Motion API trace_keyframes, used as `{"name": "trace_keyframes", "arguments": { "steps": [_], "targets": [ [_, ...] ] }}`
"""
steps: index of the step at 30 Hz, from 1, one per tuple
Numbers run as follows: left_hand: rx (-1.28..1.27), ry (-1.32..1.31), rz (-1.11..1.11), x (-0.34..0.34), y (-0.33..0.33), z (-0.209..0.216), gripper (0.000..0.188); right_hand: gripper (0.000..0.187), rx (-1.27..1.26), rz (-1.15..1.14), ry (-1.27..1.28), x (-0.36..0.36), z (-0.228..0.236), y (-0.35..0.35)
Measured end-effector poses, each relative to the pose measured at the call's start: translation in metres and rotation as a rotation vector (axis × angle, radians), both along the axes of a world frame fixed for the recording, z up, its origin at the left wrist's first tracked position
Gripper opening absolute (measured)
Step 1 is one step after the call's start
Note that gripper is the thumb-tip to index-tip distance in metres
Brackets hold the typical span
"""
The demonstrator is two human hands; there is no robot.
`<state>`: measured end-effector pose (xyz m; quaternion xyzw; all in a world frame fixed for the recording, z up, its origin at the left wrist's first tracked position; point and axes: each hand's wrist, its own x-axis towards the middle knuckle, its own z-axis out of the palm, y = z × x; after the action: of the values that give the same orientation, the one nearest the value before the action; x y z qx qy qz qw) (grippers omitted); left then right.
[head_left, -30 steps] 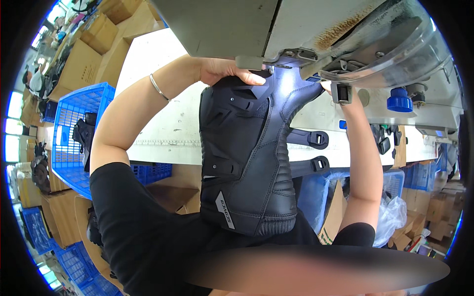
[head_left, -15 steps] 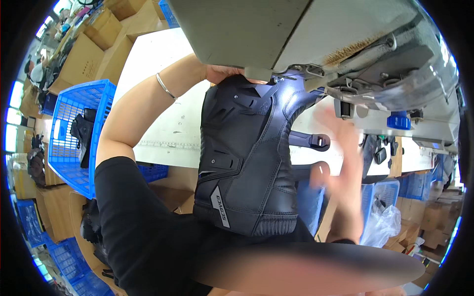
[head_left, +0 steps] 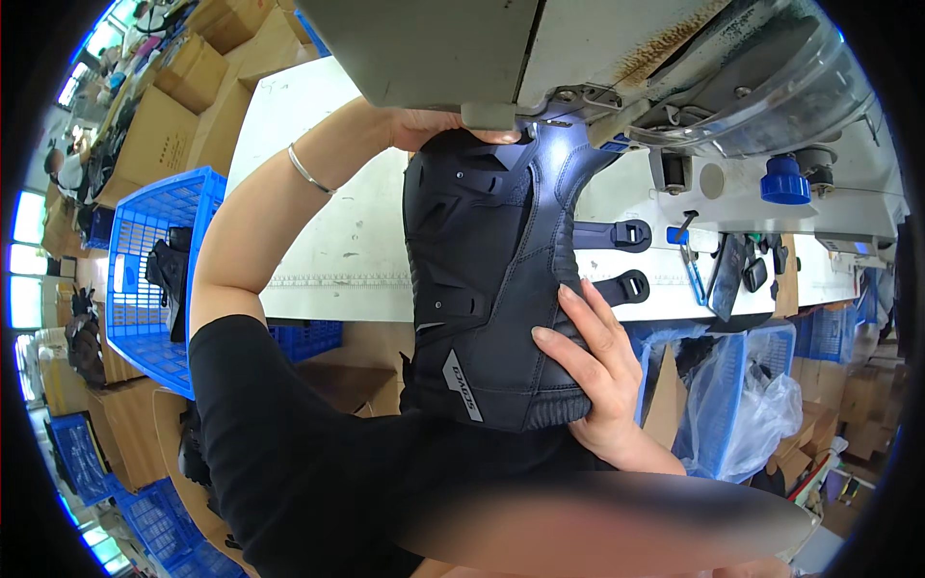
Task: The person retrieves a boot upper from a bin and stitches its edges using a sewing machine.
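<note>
A black boot upper point(head_left: 482, 289) with moulded panels, stitched seams and a ribbed edge lies under the sewing machine head point(head_left: 453, 58). Its narrow end sits in the lit spot by the needle area. My left hand point(head_left: 422, 127) is curled over its far left edge, fingers partly hidden behind the machine; a fingertip shows at the seam. With fingers and thumb on top, my right hand point(head_left: 605, 380) grips the near right edge. Two black straps with buckle ends point(head_left: 631, 236) stick out to the right of the upper.
The white table point(head_left: 337, 241) carries a printed ruler line. A blue crate point(head_left: 159, 332) with black pieces stands at left. At right lie a phone point(head_left: 727, 275) and blue-handled tweezers or snips point(head_left: 692, 275). Plastic-lined blue bins point(head_left: 723, 405) stand below; cardboard boxes point(head_left: 145, 144) fill the far left.
My right hand, blurred and off to the right before, now rests on the boot upper's near right edge. The upper has turned slightly, and both strap ends show fully.
</note>
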<state>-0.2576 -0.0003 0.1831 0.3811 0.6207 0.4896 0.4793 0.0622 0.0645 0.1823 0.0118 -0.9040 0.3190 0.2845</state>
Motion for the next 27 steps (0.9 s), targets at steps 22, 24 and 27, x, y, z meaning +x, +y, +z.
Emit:
{"name": "trace_keyframes", "arguments": {
  "steps": [22,24,27],
  "targets": [
    [0.196,-0.463,-0.155,-0.003,0.000,-0.010,0.040,0.043,-0.168,0.078,-0.162,-0.009,0.035,0.039],
    [-0.010,-0.497,-0.042,0.001,-0.002,-0.013,0.036,0.036,-0.230,0.104,-0.158,-0.012,0.040,0.054],
    [-0.073,-0.423,0.127,0.011,-0.005,-0.020,0.045,0.031,-0.263,0.159,-0.163,-0.013,0.042,0.075]
  ]
}}
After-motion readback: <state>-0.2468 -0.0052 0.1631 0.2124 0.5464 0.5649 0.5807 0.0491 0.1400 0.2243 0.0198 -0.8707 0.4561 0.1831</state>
